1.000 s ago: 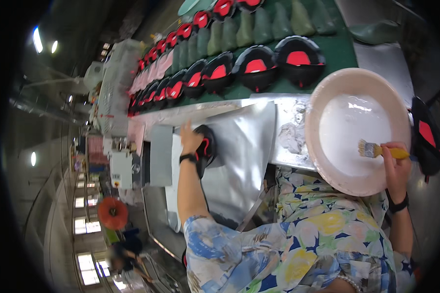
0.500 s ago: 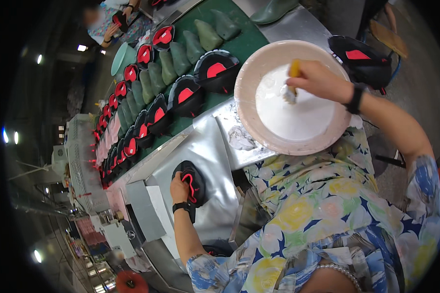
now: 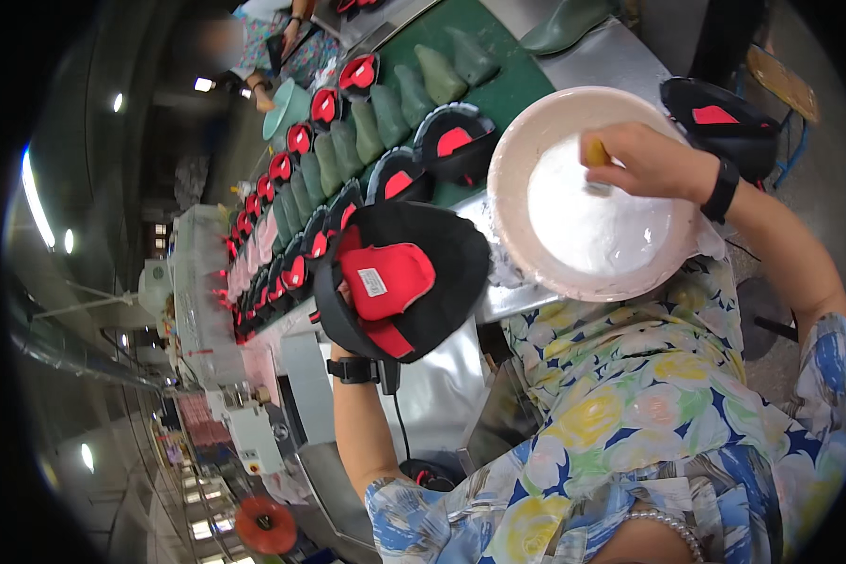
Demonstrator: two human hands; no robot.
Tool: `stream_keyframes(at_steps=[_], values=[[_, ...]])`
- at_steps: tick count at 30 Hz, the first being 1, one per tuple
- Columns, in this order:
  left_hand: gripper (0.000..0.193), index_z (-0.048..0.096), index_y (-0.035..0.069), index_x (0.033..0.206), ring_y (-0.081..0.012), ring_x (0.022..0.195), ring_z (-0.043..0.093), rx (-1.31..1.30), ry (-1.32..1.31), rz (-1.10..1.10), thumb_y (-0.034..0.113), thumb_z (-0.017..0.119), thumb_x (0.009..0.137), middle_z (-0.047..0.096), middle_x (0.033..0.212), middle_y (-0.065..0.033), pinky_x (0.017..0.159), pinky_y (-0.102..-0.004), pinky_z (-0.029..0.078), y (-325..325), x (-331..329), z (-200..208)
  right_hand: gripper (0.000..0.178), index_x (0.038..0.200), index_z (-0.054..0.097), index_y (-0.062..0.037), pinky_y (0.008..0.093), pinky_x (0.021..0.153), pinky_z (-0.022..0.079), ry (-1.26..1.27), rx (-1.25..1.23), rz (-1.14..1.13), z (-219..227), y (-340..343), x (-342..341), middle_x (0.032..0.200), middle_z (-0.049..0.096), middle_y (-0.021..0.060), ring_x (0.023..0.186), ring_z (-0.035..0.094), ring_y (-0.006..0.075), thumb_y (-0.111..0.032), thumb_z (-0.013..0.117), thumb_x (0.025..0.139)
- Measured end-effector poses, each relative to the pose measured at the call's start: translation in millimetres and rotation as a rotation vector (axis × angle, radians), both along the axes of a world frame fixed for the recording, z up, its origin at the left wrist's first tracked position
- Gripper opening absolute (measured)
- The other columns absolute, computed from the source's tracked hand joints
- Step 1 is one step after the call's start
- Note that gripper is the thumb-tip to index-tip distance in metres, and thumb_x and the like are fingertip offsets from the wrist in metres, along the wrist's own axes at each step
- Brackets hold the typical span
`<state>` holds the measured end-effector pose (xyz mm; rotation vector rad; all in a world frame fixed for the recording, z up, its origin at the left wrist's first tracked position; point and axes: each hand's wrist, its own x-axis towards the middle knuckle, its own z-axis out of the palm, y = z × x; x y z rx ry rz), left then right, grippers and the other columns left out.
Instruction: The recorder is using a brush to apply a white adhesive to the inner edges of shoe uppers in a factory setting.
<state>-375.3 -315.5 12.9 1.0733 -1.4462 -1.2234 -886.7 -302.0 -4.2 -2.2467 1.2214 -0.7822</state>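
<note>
Head view: The left grip (image 3: 344, 293) is clamped on a black shoe upper (image 3: 446, 268) and is largely hidden by it. The upper is raised over the silver metal sheet (image 3: 446, 371), its open side turned toward the camera, exposing a red lining with a white label (image 3: 372, 282). The right grip (image 3: 643, 162) is closed around the yellow handle of a brush (image 3: 597, 152), above the white liquid (image 3: 573, 221) in a pale pink basin (image 3: 509, 193). The brush's lower end is at the liquid; exact contact cannot be determined. The basin is to the right of the raised upper. Beyond the upper, the green counter (image 3: 498, 101) carries a row of green shoe lasts (image 3: 367, 132) between two rows of black-and-red uppers. A further black upper (image 3: 719, 132) is located just beyond the basin's right side. A teal bowl (image 3: 287, 113) is positioned near the far edge of the counter, beside a co-worker (image 3: 296, 42).
</note>
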Motion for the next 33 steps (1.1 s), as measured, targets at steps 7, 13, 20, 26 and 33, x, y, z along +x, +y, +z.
stream_keyframes(at_steps=[7, 13, 20, 26, 33], values=[[0.048, 0.047, 0.01, 0.145, -0.0249, 0.121, 0.06, -0.002, 0.022, -0.154, 0.028, 0.054, 0.101, 0.06, 0.135, -0.0079, 0.103, -0.0414, 0.05, -20.9, -76.4, -1.9, 0.025, 0.093, 0.057, -0.0016, 0.0377, 0.069, 0.049, -0.411, -0.196, 0.124, 68.6, -15.6, 14.3, 0.081, 0.066, 0.0135, 0.074, 0.064, 0.0324, -0.023, 0.069, 0.09], [0.048, 0.047, 0.01, 0.145, -0.0252, 0.122, 0.06, -0.009, 0.028, -0.164, 0.028, 0.054, 0.101, 0.06, 0.136, -0.0081, 0.104, -0.0417, 0.05, -0.3, -114.1, -15.5, 0.028, 0.088, 0.056, -0.0013, 0.0372, 0.063, 0.049, -0.456, -0.202, -0.035, 57.8, -7.2, -3.8, 0.08, 0.067, 0.0149, 0.067, 0.064, 0.033, -0.025, 0.072, 0.089], [0.048, 0.047, 0.01, 0.145, -0.0256, 0.122, 0.059, 0.012, 0.032, -0.159, 0.029, 0.054, 0.101, 0.059, 0.136, -0.0083, 0.105, -0.0421, 0.049, -4.8, -154.9, -28.6, 0.043, 0.081, 0.062, 0.0072, 0.0363, 0.06, 0.051, -0.597, -0.038, -0.464, 28.6, 9.6, 9.9, 0.07, 0.066, 0.0186, 0.062, 0.066, 0.0288, -0.034, 0.073, 0.085], [0.048, 0.047, 0.01, 0.145, -0.0259, 0.123, 0.059, 0.066, 0.053, -0.137, 0.029, 0.054, 0.101, 0.059, 0.137, -0.0085, 0.105, -0.0425, 0.048, -8.0, -167.5, -42.0, 0.037, 0.084, 0.063, 0.005, 0.0303, 0.056, 0.05, -0.75, 0.203, -0.51, 14.5, 24.5, 30.3, 0.068, 0.067, 0.0121, 0.06, 0.064, 0.0166, -0.03, 0.073, 0.087], [0.047, 0.047, 0.01, 0.145, -0.0262, 0.123, 0.058, 0.099, 0.09, -0.103, 0.029, 0.054, 0.101, 0.058, 0.138, -0.0087, 0.106, -0.0429, 0.048, -15.3, -176.6, -52.8, 0.036, 0.086, 0.064, 0.0053, 0.0309, 0.059, 0.053, -0.886, 0.38, -0.368, 11.4, 44.5, 50.0, 0.073, 0.07, 0.0143, 0.063, 0.067, 0.0169, -0.03, 0.073, 0.086]])
